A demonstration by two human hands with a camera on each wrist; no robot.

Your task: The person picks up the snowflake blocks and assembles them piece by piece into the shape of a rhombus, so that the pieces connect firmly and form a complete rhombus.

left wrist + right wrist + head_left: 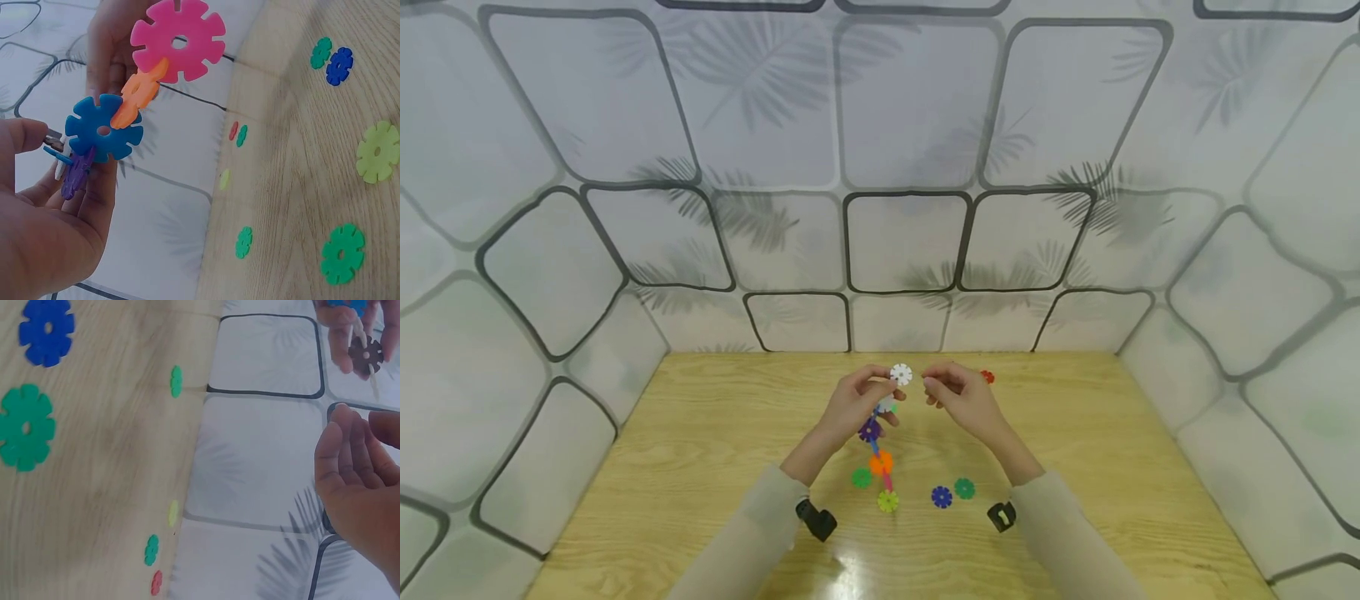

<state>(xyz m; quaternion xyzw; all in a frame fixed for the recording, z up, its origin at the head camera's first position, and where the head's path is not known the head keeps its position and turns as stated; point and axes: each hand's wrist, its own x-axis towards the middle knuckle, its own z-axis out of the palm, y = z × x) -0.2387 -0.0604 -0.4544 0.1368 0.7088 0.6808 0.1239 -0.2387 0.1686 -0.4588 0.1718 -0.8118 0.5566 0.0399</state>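
My left hand (856, 404) pinches a chain of interlocking plastic snowflake discs, raised over the wooden table. The white disc (901, 367) stands at the chain's top, beside the fingertips. Below it hang a purple disc (865, 433), an orange disc (886, 463) and a pink disc (194, 59). A blue disc (81, 125) sits between the orange and purple ones in the left wrist view. To the right of the white disc, apart from it, my right hand (962, 400) hovers with loosely bent fingers. In the right wrist view nothing shows between them.
Loose discs lie on the table (715, 500): a yellow one (887, 507), a green one (861, 483), a dark blue one (942, 503), a teal one (965, 494) and a red one (988, 377). Patterned fabric walls (902, 242) enclose the back and sides.
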